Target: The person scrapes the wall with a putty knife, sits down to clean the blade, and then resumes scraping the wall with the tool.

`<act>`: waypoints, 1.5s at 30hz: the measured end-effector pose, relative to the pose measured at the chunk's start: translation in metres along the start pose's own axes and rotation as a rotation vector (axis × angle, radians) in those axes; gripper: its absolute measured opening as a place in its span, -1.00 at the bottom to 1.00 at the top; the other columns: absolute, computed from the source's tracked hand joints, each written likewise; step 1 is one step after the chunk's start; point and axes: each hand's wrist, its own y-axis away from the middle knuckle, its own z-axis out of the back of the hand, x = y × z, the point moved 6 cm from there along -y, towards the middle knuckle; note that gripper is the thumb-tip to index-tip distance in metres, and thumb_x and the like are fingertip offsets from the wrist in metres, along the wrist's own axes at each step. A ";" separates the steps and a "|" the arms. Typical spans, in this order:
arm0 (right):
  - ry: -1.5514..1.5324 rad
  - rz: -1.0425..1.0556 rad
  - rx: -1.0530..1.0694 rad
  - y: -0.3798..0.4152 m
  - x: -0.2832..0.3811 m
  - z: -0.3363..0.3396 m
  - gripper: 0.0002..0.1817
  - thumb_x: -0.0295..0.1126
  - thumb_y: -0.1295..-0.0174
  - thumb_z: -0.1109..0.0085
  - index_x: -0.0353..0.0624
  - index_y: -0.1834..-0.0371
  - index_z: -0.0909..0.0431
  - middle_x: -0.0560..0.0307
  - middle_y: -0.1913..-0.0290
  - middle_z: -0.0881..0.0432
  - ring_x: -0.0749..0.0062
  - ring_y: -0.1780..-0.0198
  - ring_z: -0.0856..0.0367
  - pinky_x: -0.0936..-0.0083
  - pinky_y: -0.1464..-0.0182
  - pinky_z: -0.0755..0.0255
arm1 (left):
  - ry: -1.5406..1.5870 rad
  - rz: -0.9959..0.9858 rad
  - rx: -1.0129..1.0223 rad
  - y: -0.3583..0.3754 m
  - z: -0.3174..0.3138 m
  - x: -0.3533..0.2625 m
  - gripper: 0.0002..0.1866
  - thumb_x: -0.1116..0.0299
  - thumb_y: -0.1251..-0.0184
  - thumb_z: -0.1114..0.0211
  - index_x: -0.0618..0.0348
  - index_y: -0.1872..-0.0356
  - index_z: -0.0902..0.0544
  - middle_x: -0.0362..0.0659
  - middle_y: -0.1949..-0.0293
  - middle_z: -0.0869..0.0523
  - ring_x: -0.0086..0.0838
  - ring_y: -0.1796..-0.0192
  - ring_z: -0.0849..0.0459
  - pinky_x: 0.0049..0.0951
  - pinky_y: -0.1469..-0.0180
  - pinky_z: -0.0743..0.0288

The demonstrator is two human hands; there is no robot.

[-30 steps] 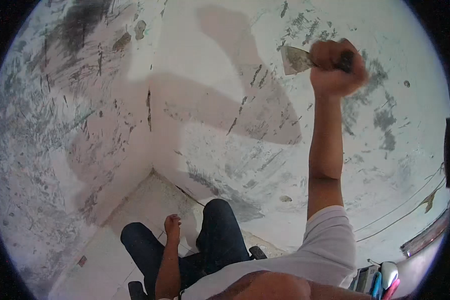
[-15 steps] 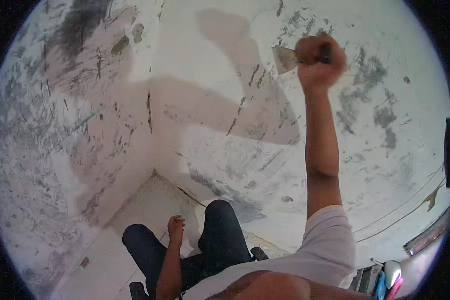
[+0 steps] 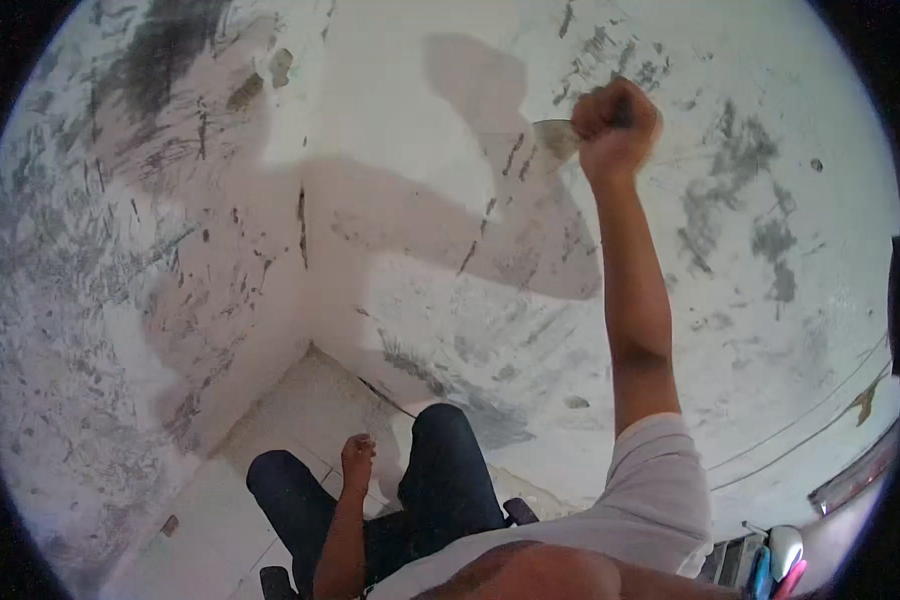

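My right hand (image 3: 618,125) is closed around the dark handle of a scraper (image 3: 556,138), held up at the right wall (image 3: 410,120). The scraper's wide, thin blade points left and lies against or close to the wall; contact cannot be made out. Dark scuffs and streaks mark the wall around it. My left hand (image 3: 358,460) hangs low between my knees, its fingers curled; whatever it holds, if anything, is too small to make out.
A second scuffed wall (image 3: 90,300) meets the first at a corner on the left. Below are floor tiles (image 3: 185,545) and my knees (image 3: 450,450). Cables (image 3: 800,435) run along the wall at right, above a white object (image 3: 786,545) and coloured items.
My right hand has moved left and slightly down with the scraper, and the blade has turned. My left hand has barely shifted.
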 end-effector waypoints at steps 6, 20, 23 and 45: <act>0.005 0.029 0.088 -0.005 -0.021 0.003 -0.60 -0.10 -0.17 0.09 -0.05 0.64 -0.03 0.28 0.70 0.00 0.51 0.64 0.09 0.43 0.53 0.18 | -0.016 0.056 0.003 0.009 0.000 0.000 -0.74 0.36 -0.28 -0.27 0.16 0.04 -0.59 -0.22 0.30 -0.63 -0.52 0.28 -0.59 -0.49 0.27 -0.44; 0.282 0.320 0.087 0.021 0.011 0.000 -0.44 0.11 -0.16 -0.02 -0.22 0.62 -0.29 0.28 0.72 -0.05 0.53 0.66 0.05 0.45 0.54 0.18 | -0.065 0.090 0.056 0.005 -0.006 0.028 -0.80 0.40 -0.34 -0.23 0.23 0.07 -0.58 -0.21 0.31 -0.63 -0.50 0.27 -0.60 -0.44 0.18 -0.53; -0.016 0.365 0.146 0.031 0.032 0.003 -0.38 0.16 -0.20 0.00 -0.25 0.62 -0.25 0.29 0.69 -0.06 0.52 0.64 -0.01 0.46 0.55 0.15 | -0.078 0.065 0.053 -0.004 -0.006 0.019 -0.78 0.39 -0.35 -0.21 0.26 0.05 -0.57 -0.18 0.29 -0.63 -0.50 0.26 -0.60 -0.42 0.16 -0.53; -0.332 0.418 0.144 0.007 0.030 0.005 -0.32 0.20 -0.29 0.01 -0.26 0.66 -0.41 0.22 0.75 -0.25 0.49 0.68 -0.15 0.50 0.61 0.01 | -0.042 0.085 0.053 0.003 -0.008 0.012 -0.74 0.42 -0.36 -0.22 0.24 -0.02 -0.55 -0.17 0.30 -0.62 -0.48 0.24 -0.59 -0.41 0.12 -0.51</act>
